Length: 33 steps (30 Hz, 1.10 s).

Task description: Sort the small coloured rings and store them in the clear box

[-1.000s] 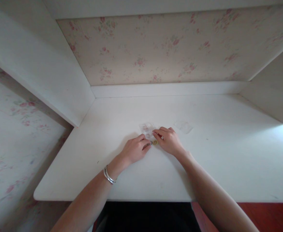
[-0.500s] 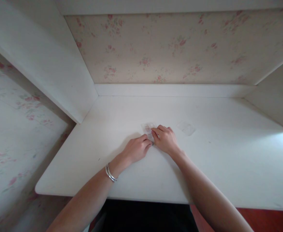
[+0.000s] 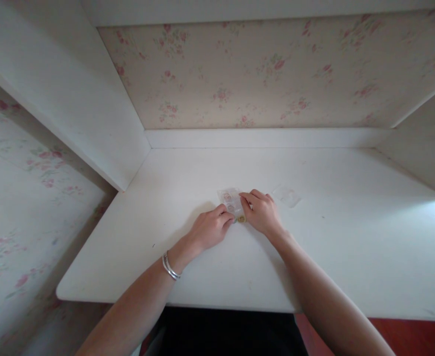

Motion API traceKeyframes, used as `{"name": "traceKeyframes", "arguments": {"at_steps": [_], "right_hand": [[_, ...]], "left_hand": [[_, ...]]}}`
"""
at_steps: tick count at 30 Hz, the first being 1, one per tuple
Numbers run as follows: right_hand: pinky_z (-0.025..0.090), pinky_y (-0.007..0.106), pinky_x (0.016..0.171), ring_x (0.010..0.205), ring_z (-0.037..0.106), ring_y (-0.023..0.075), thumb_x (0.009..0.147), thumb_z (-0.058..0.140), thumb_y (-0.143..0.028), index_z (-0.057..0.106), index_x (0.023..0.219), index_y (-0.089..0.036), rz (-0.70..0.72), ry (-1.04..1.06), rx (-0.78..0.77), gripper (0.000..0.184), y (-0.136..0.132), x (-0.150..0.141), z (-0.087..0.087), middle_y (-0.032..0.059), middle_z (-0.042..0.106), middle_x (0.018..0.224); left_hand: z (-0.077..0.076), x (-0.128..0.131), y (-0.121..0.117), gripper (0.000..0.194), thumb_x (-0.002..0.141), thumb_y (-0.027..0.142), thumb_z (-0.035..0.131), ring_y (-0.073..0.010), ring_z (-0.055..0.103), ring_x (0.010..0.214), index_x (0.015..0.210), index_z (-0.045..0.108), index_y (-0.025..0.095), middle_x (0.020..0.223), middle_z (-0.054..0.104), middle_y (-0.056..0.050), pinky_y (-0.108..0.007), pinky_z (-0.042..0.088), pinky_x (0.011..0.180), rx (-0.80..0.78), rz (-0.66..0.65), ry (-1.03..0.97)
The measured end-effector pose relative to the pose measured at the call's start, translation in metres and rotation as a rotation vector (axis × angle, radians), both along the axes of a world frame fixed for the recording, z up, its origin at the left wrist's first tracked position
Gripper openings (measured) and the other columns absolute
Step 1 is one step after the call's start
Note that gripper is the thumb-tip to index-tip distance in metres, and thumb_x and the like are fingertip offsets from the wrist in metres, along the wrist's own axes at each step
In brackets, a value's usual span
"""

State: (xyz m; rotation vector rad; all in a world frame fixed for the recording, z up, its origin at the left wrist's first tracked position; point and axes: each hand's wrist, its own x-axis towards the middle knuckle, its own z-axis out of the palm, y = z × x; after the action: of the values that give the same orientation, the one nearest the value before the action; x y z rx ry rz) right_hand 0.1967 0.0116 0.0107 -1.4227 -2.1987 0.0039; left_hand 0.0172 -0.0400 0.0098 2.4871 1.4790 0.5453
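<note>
A small clear plastic sheet (image 3: 232, 199) with rows of round, coin-like shapes lies on the white desk (image 3: 217, 277). At its lower edge shows a yellowish round piece (image 3: 241, 218); whether it is a coin or a sticker I cannot tell. My left hand (image 3: 212, 226) is closed, thumb and fingers pinching the sheet's lower left corner. On the opposite side my right hand (image 3: 262, 211) has thumb and forefinger pressed together at the sheet's upper right edge. Its other fingers are curled, and what lies beneath them is hidden.
A second clear plastic piece (image 3: 287, 196) lies flat just right of my right hand. White side panels (image 3: 76, 94) and a floral-papered back wall (image 3: 247, 74) enclose the desk. A tiny dark speck (image 3: 153, 245) sits left of my left hand.
My right hand has shifted slightly right along the sheet, uncovering more round shapes and the yellowish piece. My left hand stays in nearly the same place.
</note>
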Motion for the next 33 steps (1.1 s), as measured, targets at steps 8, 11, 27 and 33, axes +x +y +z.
{"name": "traceKeyframes", "arguments": {"at_steps": [8,11,27,33], "right_hand": [[0.04,0.026,0.073,0.08,0.065,0.0162,0.091,0.041,-0.027,0.067,0.102,-0.024,-0.05,0.01,-0.135,0.029,0.003,0.012,-0.006,0.0034,0.071,0.094],[0.042,0.026,0.072,0.079,0.066,0.0165,0.09,0.042,-0.028,0.067,0.103,-0.025,-0.026,0.02,-0.175,0.028,0.001,0.008,-0.008,0.0026,0.072,0.093],[0.041,0.027,0.068,0.07,0.064,0.0167,0.088,0.045,-0.028,0.068,0.098,-0.024,-0.034,0.103,-0.206,0.026,-0.009,0.002,-0.002,0.0022,0.072,0.082],[0.032,0.029,0.074,0.073,0.058,0.014,0.085,0.053,-0.026,0.069,0.086,-0.024,0.282,0.036,-0.148,0.016,-0.017,0.005,0.009,-0.0006,0.067,0.073]], "left_hand": [[0.003,-0.004,0.004,0.024,0.094,0.03,0.042,-0.0134,0.059,0.081,0.096,0.064,0.022,0.094,0.059,-0.003,-0.024,0.047,0.072,0.032,0.047,-0.121],[0.002,-0.004,0.006,0.023,0.093,0.029,0.043,-0.012,0.058,0.076,0.095,0.065,0.021,0.09,0.058,-0.003,-0.024,0.046,0.07,0.055,0.108,-0.183],[-0.007,-0.01,0.018,0.024,0.093,0.028,0.044,-0.0121,0.057,0.076,0.1,0.066,0.022,0.091,0.06,-0.003,-0.023,0.045,0.07,0.014,0.231,-0.301],[-0.009,-0.012,0.02,0.023,0.089,0.03,0.051,-0.0105,0.057,0.066,0.105,0.063,0.02,0.1,0.062,-0.003,-0.026,0.048,0.071,-0.035,0.275,-0.344]]}}
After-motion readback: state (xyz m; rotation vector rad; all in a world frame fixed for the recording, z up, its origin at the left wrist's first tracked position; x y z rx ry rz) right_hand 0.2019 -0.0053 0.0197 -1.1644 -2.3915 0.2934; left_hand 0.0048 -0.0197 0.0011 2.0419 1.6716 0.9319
